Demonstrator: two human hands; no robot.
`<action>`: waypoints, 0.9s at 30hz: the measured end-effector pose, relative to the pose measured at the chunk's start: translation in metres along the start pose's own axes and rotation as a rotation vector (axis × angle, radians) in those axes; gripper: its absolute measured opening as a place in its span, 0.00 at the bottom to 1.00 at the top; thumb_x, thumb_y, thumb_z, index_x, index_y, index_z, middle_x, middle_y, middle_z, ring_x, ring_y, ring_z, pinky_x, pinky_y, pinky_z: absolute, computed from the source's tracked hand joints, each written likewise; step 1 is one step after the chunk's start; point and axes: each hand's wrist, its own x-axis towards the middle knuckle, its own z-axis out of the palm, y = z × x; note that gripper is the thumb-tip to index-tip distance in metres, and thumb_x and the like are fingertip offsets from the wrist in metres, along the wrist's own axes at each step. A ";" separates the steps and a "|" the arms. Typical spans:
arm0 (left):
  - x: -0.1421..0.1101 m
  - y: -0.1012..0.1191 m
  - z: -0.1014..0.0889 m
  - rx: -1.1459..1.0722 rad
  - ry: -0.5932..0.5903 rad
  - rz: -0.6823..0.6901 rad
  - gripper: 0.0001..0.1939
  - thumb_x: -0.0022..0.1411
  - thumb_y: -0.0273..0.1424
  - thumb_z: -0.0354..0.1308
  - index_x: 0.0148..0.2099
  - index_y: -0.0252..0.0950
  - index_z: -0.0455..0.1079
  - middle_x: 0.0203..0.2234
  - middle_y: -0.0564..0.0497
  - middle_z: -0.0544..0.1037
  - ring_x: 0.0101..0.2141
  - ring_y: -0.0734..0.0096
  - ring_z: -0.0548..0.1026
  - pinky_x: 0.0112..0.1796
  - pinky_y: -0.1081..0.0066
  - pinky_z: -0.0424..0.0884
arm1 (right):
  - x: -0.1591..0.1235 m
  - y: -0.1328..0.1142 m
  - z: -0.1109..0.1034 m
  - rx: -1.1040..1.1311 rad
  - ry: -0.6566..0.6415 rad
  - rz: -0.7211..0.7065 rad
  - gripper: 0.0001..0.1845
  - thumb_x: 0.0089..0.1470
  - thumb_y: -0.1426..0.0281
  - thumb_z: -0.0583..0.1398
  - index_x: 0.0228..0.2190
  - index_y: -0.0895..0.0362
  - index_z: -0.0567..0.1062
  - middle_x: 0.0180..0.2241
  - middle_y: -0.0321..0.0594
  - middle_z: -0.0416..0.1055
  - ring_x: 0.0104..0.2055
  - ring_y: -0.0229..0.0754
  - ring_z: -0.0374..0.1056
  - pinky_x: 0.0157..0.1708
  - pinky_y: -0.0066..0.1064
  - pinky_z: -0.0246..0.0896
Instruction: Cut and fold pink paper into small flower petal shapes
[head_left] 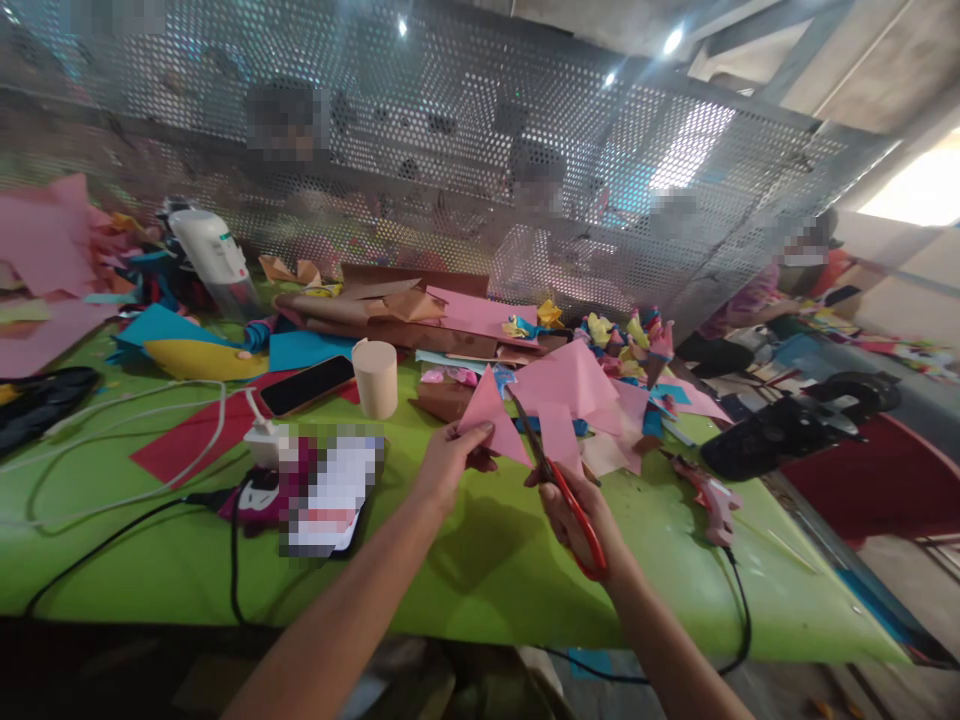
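My left hand [457, 455] pinches a pink paper triangle [491, 412] by its lower left part, above the green table [480, 590]. In my right hand [581, 510] is a pair of red-handled scissors [576, 510], blades pointing up and to the left beside the paper's right edge. Whether the blades touch the paper I cannot tell. Behind both hands lie larger pink paper sheets [566, 375] and smaller scraps. A beige paper roll [375, 380] stands upright left of the triangle.
A glue gun [709, 500] with a black cord lies at right, near a black bottle [757, 435]. At left are two phones [311, 385], a power strip [262, 495] with cables and a white bottle [210, 255]. Behind rises a perforated metal screen [450, 150]; people are beyond.
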 end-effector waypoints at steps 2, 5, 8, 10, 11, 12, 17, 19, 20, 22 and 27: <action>0.000 0.000 0.000 -0.002 0.014 0.011 0.17 0.38 0.38 0.71 0.25 0.31 0.72 0.14 0.54 0.74 0.13 0.78 0.69 0.18 0.76 0.66 | 0.002 -0.002 -0.008 -0.093 0.032 -0.023 0.27 0.50 0.44 0.59 0.35 0.55 0.72 0.17 0.27 0.55 0.14 0.31 0.49 0.13 0.24 0.45; 0.000 0.001 0.000 0.003 0.024 0.031 0.17 0.38 0.38 0.71 0.26 0.31 0.72 0.15 0.54 0.75 0.13 0.79 0.69 0.18 0.77 0.66 | 0.009 -0.003 -0.027 -0.398 0.149 -0.086 0.24 0.51 0.46 0.60 0.36 0.54 0.75 0.22 0.35 0.68 0.21 0.39 0.63 0.19 0.27 0.55; 0.000 0.002 -0.001 0.008 0.024 0.038 0.17 0.39 0.39 0.71 0.27 0.31 0.73 0.16 0.53 0.76 0.14 0.78 0.69 0.20 0.77 0.67 | 0.015 0.001 -0.054 -0.768 0.303 -0.103 0.22 0.54 0.49 0.58 0.39 0.53 0.76 0.27 0.41 0.75 0.28 0.47 0.71 0.26 0.31 0.58; 0.000 0.003 -0.001 0.012 0.030 0.046 0.17 0.39 0.38 0.70 0.27 0.31 0.72 0.16 0.53 0.76 0.15 0.78 0.70 0.20 0.77 0.66 | 0.018 0.005 -0.074 -0.997 0.384 -0.039 0.19 0.57 0.53 0.57 0.42 0.52 0.75 0.29 0.43 0.77 0.29 0.50 0.72 0.26 0.32 0.56; 0.000 0.003 -0.001 0.013 0.035 0.053 0.17 0.40 0.38 0.70 0.27 0.32 0.72 0.16 0.53 0.75 0.15 0.78 0.70 0.20 0.76 0.66 | 0.018 0.008 -0.084 -1.086 0.405 -0.011 0.18 0.58 0.56 0.56 0.44 0.52 0.75 0.31 0.44 0.78 0.30 0.50 0.73 0.26 0.32 0.55; 0.000 0.004 -0.001 0.015 0.039 0.059 0.16 0.40 0.38 0.69 0.27 0.32 0.72 0.16 0.53 0.75 0.15 0.77 0.70 0.21 0.76 0.66 | 0.018 0.011 -0.093 -1.154 0.413 -0.002 0.17 0.58 0.59 0.56 0.46 0.52 0.74 0.34 0.45 0.79 0.31 0.51 0.73 0.26 0.32 0.55; 0.000 0.004 -0.002 0.033 0.012 0.069 0.14 0.45 0.39 0.64 0.29 0.33 0.71 0.17 0.51 0.77 0.16 0.75 0.71 0.23 0.74 0.68 | 0.015 0.027 -0.127 -1.313 0.432 0.056 0.20 0.61 0.64 0.53 0.53 0.52 0.70 0.44 0.48 0.78 0.38 0.51 0.75 0.29 0.34 0.58; 0.000 0.004 -0.003 0.045 -0.004 0.075 0.14 0.46 0.40 0.62 0.29 0.33 0.70 0.18 0.50 0.78 0.16 0.74 0.72 0.23 0.74 0.67 | 0.013 0.032 -0.133 -1.349 0.415 0.107 0.21 0.61 0.64 0.52 0.54 0.53 0.70 0.43 0.49 0.78 0.39 0.53 0.75 0.30 0.35 0.59; 0.000 0.004 -0.003 0.050 -0.009 0.078 0.14 0.47 0.40 0.61 0.29 0.33 0.70 0.18 0.49 0.78 0.17 0.73 0.72 0.23 0.74 0.67 | 0.013 0.032 -0.134 -1.362 0.410 0.114 0.21 0.61 0.64 0.52 0.53 0.54 0.71 0.43 0.50 0.78 0.39 0.53 0.75 0.31 0.35 0.60; -0.001 0.004 -0.003 0.056 -0.015 0.077 0.14 0.47 0.41 0.60 0.29 0.33 0.70 0.19 0.48 0.79 0.17 0.72 0.73 0.23 0.73 0.67 | 0.013 0.029 -0.132 -1.338 0.421 0.057 0.20 0.61 0.66 0.52 0.52 0.55 0.73 0.44 0.52 0.77 0.40 0.53 0.74 0.35 0.37 0.63; -0.002 0.003 -0.003 0.060 -0.061 0.006 0.14 0.47 0.40 0.60 0.28 0.33 0.70 0.19 0.47 0.79 0.18 0.71 0.73 0.25 0.71 0.69 | 0.023 -0.010 -0.095 -0.818 0.242 -0.379 0.23 0.58 0.68 0.57 0.55 0.48 0.70 0.54 0.43 0.71 0.54 0.50 0.69 0.50 0.40 0.65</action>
